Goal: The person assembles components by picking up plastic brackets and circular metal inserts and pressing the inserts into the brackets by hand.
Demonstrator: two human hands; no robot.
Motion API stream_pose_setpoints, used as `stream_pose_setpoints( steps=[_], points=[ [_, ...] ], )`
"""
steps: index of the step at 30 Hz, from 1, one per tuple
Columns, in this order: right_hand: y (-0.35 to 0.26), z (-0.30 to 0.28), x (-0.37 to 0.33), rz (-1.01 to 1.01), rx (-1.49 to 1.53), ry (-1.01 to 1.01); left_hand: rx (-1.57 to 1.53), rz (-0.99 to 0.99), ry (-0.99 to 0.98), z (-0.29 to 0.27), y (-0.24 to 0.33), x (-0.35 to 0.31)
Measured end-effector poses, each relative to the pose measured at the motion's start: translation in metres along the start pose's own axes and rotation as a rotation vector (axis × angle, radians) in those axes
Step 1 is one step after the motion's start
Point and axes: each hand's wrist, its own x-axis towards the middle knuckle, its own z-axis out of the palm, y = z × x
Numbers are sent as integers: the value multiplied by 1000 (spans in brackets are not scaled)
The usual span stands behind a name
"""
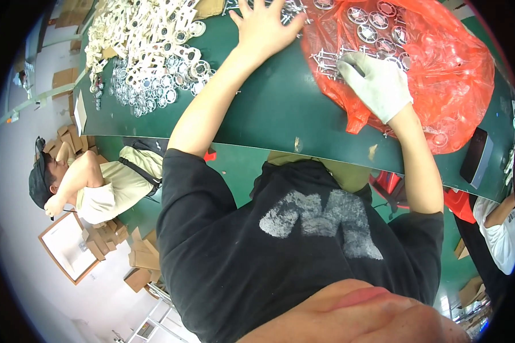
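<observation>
My left hand (264, 27) is bare and reaches to the far edge of the view, fingers spread over a pile of small silver metal pieces (294, 8). My right hand (379, 86) wears a white glove. Its fingers and thumb curl together beside several thin silver pieces with short prongs (326, 62), which lie on a red plastic bag (452, 74); what the fingers hold is hidden. Round, spoked silver parts (377, 20) rest on the bag just beyond the glove.
Cream-coloured parts (154, 34) are heaped at the far left of the green table (269, 108), with clear round pieces (149, 86) nearer. A dark box-shaped object (476, 157) stands at the right edge. One person (120, 188) sits at left, another (500, 234) at right.
</observation>
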Motion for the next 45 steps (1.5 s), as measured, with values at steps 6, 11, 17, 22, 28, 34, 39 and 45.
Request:
stream_pose_setpoints(
  steps=[6,11,17,22,28,34,39,45],
  points=[
    [1,1,0,-34,-12,6,20,0,124,18,-12,36],
    [-4,-4,2,-11,-8,-36,-35,110,242,36,-29,80],
    [-4,-5,3,42,22,-83,-67,122,210,51,-43,148],
    [-4,-10,2,83,65,-87,-107,88,82,51,-32,199],
    [-9,-11,4,34,102,-84,-478,226,484,65,-65,242],
    [-10,-11,4,50,89,-84,-207,246,144,-6,-48,164],
    [-6,-9,5,50,101,-75,-101,177,-114,-36,-9,60],
    [-7,-8,6,43,97,-56,-131,525,163,14,-41,114]
  ],
)
